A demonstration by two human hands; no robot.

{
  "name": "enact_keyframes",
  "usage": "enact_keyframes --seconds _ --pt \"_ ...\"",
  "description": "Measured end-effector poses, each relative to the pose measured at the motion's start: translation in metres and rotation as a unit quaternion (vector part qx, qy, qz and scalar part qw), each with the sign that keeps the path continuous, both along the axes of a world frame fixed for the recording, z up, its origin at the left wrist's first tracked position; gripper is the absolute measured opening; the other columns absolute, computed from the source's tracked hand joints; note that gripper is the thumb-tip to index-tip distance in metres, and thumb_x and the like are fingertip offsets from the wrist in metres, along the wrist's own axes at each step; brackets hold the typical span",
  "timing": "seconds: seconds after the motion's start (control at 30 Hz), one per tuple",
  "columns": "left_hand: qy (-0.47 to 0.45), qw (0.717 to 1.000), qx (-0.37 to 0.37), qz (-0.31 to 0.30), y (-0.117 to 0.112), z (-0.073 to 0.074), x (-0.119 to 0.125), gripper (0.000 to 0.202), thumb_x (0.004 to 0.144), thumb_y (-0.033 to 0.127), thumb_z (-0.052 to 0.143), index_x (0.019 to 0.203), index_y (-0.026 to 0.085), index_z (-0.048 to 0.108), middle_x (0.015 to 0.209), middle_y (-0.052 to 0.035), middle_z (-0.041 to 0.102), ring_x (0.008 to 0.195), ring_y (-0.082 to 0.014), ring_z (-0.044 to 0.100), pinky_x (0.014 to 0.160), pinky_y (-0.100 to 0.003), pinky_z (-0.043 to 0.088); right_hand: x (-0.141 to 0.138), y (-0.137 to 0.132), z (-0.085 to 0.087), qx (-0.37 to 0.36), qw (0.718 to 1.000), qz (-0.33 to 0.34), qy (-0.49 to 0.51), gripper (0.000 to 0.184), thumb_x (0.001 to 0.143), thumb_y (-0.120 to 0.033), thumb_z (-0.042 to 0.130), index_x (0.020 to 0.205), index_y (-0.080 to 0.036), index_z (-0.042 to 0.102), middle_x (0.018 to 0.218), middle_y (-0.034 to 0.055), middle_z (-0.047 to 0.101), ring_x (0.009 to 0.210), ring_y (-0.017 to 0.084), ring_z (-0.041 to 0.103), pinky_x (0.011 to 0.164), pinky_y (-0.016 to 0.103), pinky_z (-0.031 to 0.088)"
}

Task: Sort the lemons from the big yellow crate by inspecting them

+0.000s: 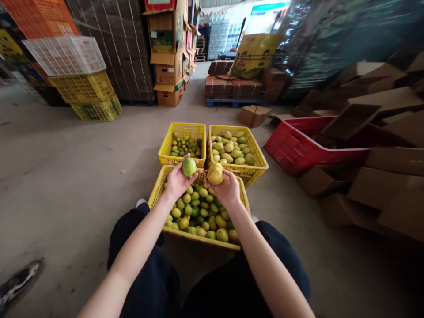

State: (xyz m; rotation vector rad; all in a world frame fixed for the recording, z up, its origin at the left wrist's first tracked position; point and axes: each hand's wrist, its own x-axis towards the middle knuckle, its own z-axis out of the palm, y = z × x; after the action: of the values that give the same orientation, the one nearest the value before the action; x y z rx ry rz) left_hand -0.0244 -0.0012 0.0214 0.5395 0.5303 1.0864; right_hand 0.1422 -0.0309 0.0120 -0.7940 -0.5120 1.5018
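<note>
My left hand (178, 180) is closed round a green round fruit (189, 167), held up over the far edge of the near yellow crate (155, 194). My right hand (227, 189) grips a yellower fruit (215, 173) beside it. The near crate, between my knees, is full of several green and yellow fruits. Beyond it stand two more yellow crates: the left one (165, 152) is partly filled with small green fruits, the right one (260, 159) holds larger yellowish fruits.
A red crate (288, 150) with cardboard pieces lies at the right, with flattened boxes (380, 190) piled around it. White and yellow crates (79, 75) are stacked at the far left beside pallets of cartons (168, 53). A shoe (18, 282) shows at the lower left on bare concrete floor.
</note>
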Motion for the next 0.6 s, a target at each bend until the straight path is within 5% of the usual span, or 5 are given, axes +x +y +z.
enact_keyframes --seconds 0.2,0.3,0.43,0.53,0.6 --pt "-0.002 1.0 -0.023 0.004 0.006 -0.002 -0.001 0.037 0.096 0.032 0.044 0.128 0.024 0.06 0.103 -0.0049 0.073 0.069 -0.0105 0.068 0.062 -0.019 0.056 0.002 -0.002 0.002 -0.012 0.999 0.002 0.035 0.027 0.074 -0.04 0.058 0.087 -0.018 0.066 0.071 0.006 0.069 0.054 0.018 0.062 0.043 0.026 0.047" --pt "0.09 0.995 0.027 -0.044 0.009 -0.014 -0.001 0.037 0.089 0.035 0.06 0.123 0.024 0.063 0.1 -0.0054 0.072 0.066 -0.0116 0.068 0.06 -0.021 0.057 0.009 -0.001 -0.001 -0.026 0.998 -0.004 0.061 0.029 0.076 -0.043 0.059 0.086 -0.017 0.067 0.066 0.006 0.067 0.055 0.018 0.061 0.044 0.025 0.048" --pt "0.344 0.895 0.106 -0.262 -0.015 -0.061 0.004 0.023 0.071 0.025 0.078 0.093 0.024 0.073 0.079 -0.0008 0.069 0.054 -0.0146 0.065 0.055 -0.029 0.058 0.024 0.0 -0.004 -0.044 0.996 -0.007 0.077 0.025 0.076 -0.041 0.06 0.084 -0.018 0.066 0.066 0.0054 0.067 0.049 0.015 0.055 0.037 0.023 0.04" --pt "0.39 0.837 0.094 -0.372 -0.042 -0.103 0.013 0.022 0.058 0.017 0.083 0.074 0.023 0.069 0.062 0.0024 0.062 0.043 -0.021 0.062 0.042 -0.037 0.054 0.034 -0.002 -0.005 -0.069 0.995 -0.013 0.067 0.022 0.074 -0.038 0.061 0.082 -0.019 0.066 0.066 0.005 0.068 0.046 0.014 0.051 0.034 0.023 0.035" --pt "0.391 0.845 0.06 -0.36 -0.045 -0.117 0.016 0.019 0.061 0.022 0.082 0.073 0.024 0.066 0.06 0.0045 0.059 0.039 -0.0213 0.06 0.034 -0.036 0.05 0.037 -0.004 -0.004 -0.088 0.994 -0.018 0.063 0.02 0.073 -0.038 0.062 0.08 -0.019 0.066 0.066 0.0054 0.068 0.047 0.015 0.051 0.034 0.023 0.034"
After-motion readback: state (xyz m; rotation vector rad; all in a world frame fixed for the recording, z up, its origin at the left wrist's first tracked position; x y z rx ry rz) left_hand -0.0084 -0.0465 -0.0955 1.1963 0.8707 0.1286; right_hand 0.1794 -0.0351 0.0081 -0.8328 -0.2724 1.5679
